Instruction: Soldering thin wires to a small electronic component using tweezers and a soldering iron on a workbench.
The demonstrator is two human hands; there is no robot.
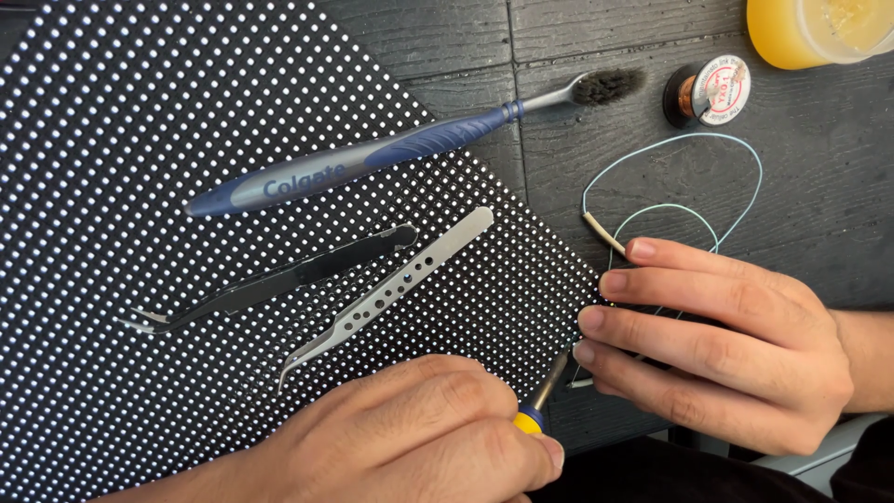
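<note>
My left hand [410, 433] is closed around a soldering iron [543, 396] with a yellow and blue collar; its metal tip points up toward the right edge of a black panel [112, 140] covered in white dots. My right hand [717, 331] rests flat on the dark table, fingers stretched left to the panel's edge, pressing down a thin pale blue wire [684, 172] that loops away behind it. The wire's stripped end lies just above my index finger.
On the panel lie a blue toothbrush [372, 154] with dark bristles, black curved tweezers [279, 279] and silver curved tweezers [391, 293]. A small spool of copper braid [708, 90] and a yellow jar [810, 30] stand at the table's far right.
</note>
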